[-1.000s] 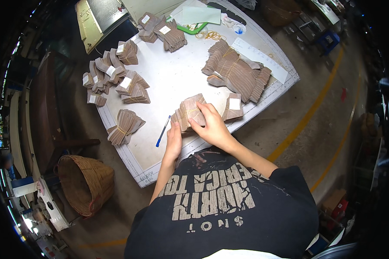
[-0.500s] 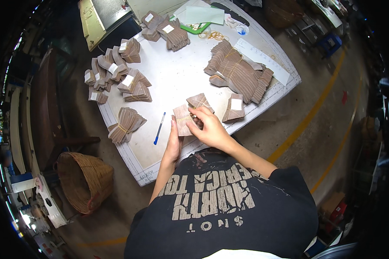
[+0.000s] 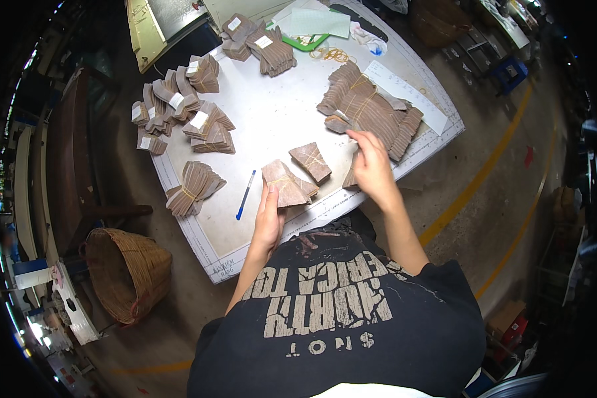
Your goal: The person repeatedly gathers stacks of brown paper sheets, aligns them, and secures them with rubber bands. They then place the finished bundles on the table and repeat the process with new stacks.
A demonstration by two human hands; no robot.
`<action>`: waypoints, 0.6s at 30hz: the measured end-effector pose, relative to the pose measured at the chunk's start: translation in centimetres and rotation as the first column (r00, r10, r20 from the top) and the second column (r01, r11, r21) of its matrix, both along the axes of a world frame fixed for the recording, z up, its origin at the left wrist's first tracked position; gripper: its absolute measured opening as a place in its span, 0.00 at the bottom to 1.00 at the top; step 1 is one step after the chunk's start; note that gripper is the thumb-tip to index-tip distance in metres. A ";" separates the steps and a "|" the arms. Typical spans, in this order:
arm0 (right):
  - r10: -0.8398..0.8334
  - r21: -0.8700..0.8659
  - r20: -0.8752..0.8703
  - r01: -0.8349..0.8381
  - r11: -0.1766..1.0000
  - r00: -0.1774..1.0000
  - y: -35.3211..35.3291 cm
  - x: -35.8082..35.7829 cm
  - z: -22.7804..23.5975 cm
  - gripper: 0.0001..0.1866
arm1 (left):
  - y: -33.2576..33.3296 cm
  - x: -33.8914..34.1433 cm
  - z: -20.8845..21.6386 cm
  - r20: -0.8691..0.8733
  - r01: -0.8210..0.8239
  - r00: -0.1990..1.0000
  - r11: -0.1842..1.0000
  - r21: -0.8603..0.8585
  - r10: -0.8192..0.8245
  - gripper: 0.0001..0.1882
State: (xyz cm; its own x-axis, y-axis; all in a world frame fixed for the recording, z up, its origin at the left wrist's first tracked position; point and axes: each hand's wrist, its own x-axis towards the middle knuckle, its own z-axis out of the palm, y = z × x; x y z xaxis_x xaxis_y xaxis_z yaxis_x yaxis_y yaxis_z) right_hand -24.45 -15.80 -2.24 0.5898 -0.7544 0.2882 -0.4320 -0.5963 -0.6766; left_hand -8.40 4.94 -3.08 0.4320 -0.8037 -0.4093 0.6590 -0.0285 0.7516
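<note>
My left hand [image 3: 269, 222] is closed on the near edge of a bundle of brown cut pieces [image 3: 285, 180] with a yellow rubber band around it, at the table's front edge. Just beyond it lies a smaller banded bundle [image 3: 310, 163]. Over to the right, my right hand [image 3: 374, 171] is above another small brown bundle [image 3: 349, 176], covering most of it. Its fingers stretch toward a large banded stack of ribbed-looking brown pieces [image 3: 371, 109]; whether they touch the small bundle is hard to make out.
A blue pen [image 3: 246, 196] lies left of my left hand. Several labelled brown bundles [image 3: 209, 127] stand along the table's left side, with a loose fan-shaped bundle [image 3: 196, 188] nearer. Rubber bands [image 3: 333, 54] and a green tray [image 3: 306, 45] are at the back. A wicker basket [image 3: 129, 275] stands on the floor.
My right hand has left the bundle in my left hand and moved right, over the small labelled bundle. My left hand keeps its bundle, which now shows its layered side.
</note>
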 end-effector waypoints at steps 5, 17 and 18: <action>0.142 -0.040 -0.538 -0.193 0.980 0.831 -1.3 -4.7 -0.2 0.40 | 0.3 0.4 -3.5 0.101 0.022 0.995 1.000 0.018 -0.023 0.36; 0.222 0.091 -0.464 -0.203 0.975 0.858 -0.2 -5.7 -0.7 0.38 | 0.6 1.6 -0.5 0.327 0.110 0.928 0.968 0.225 -0.182 0.40; 0.239 0.076 -0.416 -0.229 0.971 0.877 -0.3 -5.8 -1.0 0.37 | 0.8 1.8 -0.5 0.360 0.123 0.907 0.957 0.264 -0.216 0.41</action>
